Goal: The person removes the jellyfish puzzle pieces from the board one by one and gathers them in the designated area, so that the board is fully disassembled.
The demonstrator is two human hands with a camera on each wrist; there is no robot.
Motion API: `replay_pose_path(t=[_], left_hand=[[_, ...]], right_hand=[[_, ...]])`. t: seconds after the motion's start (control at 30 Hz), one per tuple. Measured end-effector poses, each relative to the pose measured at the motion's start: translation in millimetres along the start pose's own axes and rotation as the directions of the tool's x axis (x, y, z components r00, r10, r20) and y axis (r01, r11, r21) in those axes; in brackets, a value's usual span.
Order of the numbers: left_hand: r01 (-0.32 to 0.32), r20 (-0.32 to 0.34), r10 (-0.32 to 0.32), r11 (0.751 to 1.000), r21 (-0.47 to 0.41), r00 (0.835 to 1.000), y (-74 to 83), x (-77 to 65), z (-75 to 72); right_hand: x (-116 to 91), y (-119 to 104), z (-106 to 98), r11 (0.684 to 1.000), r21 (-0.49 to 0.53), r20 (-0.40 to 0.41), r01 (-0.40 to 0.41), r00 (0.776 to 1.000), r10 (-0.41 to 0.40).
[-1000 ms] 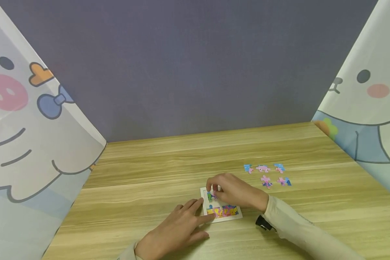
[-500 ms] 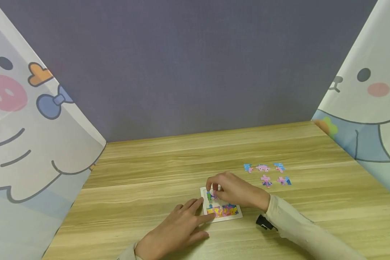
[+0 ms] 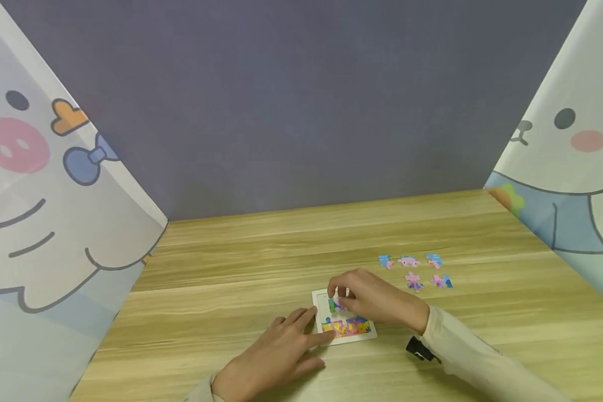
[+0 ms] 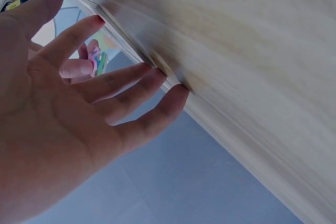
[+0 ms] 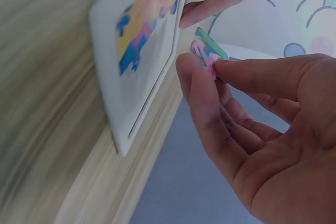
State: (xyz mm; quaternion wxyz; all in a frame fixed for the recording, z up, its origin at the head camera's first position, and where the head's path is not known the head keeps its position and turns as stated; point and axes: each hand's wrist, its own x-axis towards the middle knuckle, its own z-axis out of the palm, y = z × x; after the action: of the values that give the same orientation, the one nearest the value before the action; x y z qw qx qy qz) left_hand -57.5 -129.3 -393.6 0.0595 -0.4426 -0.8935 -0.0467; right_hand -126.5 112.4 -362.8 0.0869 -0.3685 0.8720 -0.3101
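A small white puzzle tray (image 3: 358,338) lies on the table, with joined yellow, pink and blue pieces (image 3: 354,325) along its near side. My right hand (image 3: 374,300) pinches a jigsaw piece (image 5: 207,55), green, blue and pink, between thumb and fingertips. In the right wrist view this piece stands off the tray's surface, tilted. My left hand (image 3: 276,352) lies at the tray's left side with fingers spread. Its fingertips rest at the rim, and one finger reaches over the near left corner. Part of the tray's far right is hidden behind my right hand.
Several loose jigsaw pieces (image 3: 408,261) lie in two rows to the right beyond the tray. A grey panel (image 3: 301,111) closes the table's back edge. Panels with cartoon animals stand at the left (image 3: 80,223) and right (image 3: 563,162). A black device (image 3: 422,349) sits under my right wrist.
My right hand has shifted slightly to the right with the pinched piece, away from the tray's left rim. My left hand stays at the tray, and the loose pieces have not moved.
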Motion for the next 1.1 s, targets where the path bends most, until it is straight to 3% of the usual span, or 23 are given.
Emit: replay_pose_path(t=[0.4,1.1], left_hand=[[0.018,0.007,-0.018,1.000,0.012,1.000,0.1,0.6,-0.2],[0.029,0.014,-0.029,1.000,0.007,0.999,1.4,0.4,-0.3]], right_hand=[[-15,13,-12,1.000,-0.017,-0.081,0.005,0.997,-0.007],[-42,34,-39,0.995,-0.053,-0.165,-0.081,0.984,0.071]])
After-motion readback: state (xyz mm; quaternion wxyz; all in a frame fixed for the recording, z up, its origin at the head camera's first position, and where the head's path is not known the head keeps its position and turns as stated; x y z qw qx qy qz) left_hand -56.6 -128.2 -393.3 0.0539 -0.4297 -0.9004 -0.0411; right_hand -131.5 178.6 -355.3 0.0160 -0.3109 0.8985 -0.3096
